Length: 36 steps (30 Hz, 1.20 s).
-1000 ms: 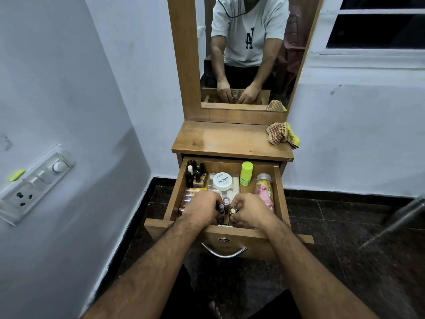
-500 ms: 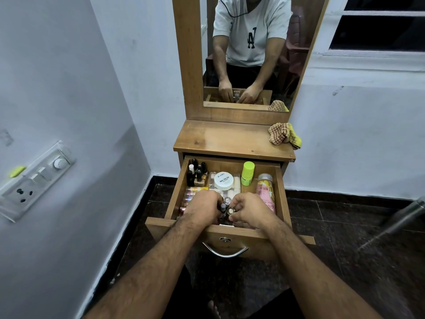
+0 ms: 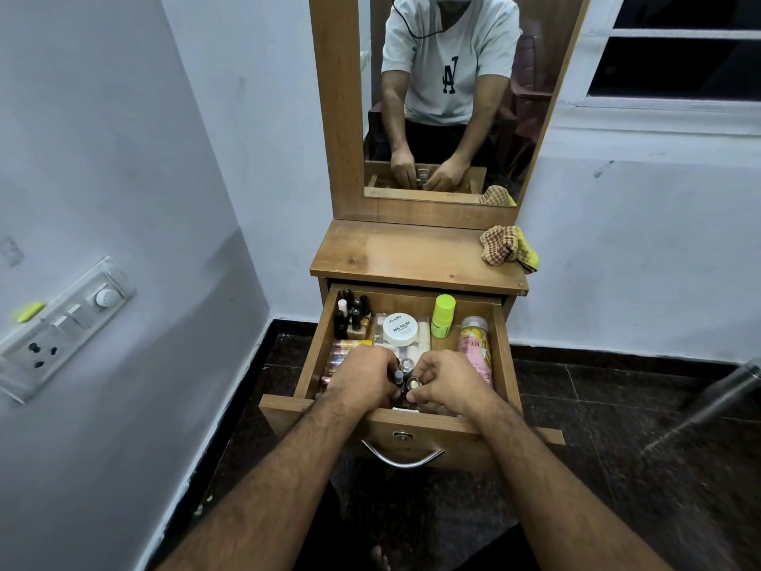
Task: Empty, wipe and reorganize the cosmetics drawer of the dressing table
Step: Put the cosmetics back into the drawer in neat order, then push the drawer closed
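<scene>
The wooden drawer of the dressing table stands pulled out, full of cosmetics. Both hands are inside at its front. My left hand is closed around small nail polish bottles, a grey cap showing between the fingers. My right hand pinches another small round-capped bottle. Behind them lie a white nail polish remover jar, a lime-green bottle, a pink bottle, dark bottles at the back left and lip tubes along the left side.
A checked cloth lies on the right end of the table top. The mirror above reflects a person's torso and hands. A switchboard is on the left wall. A metal leg crosses the dark floor at right.
Both hands stay at the drawer's front; the fingers have shifted a little around the small bottles. The head camera has tilted slightly.
</scene>
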{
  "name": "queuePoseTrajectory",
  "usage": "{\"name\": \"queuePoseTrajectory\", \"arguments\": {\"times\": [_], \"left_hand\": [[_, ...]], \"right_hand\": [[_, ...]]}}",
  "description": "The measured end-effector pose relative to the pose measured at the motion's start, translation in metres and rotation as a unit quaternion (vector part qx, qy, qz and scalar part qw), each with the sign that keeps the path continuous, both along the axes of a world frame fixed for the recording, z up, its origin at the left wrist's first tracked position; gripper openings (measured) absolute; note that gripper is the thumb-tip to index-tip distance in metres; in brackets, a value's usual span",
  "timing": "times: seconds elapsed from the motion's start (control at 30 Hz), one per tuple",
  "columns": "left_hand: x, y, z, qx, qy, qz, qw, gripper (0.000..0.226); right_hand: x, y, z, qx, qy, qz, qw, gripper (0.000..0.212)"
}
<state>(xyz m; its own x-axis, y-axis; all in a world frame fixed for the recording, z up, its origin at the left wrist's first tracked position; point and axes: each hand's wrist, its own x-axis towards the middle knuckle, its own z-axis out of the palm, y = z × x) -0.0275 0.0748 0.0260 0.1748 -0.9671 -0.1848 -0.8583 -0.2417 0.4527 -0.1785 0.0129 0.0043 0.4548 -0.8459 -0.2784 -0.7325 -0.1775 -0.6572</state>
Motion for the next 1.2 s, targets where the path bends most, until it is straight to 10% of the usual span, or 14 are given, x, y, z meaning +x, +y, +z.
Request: {"name": "queuePoseTrajectory", "arguments": {"times": [0.43, 0.67, 1.2], "left_hand": [[0.009, 0.005, 0.001, -0.024, 0.014, 0.019, 0.999, 0.028], [0.013, 0.018, 0.006, -0.067, -0.007, 0.034, 0.997, 0.015], [-0.025, 0.102, 0.029, -0.218, -0.053, 0.012, 0.975, 0.034]], "right_hand": [[-0.006, 0.005, 0.011, 0.054, -0.046, -0.043, 0.997, 0.037], [-0.022, 0.007, 0.027, -0.086, 0.114, 0.013, 0.99, 0.053], [-0.057, 0.095, 0.066, -0.256, 0.069, -0.093, 0.96, 0.017]]}}
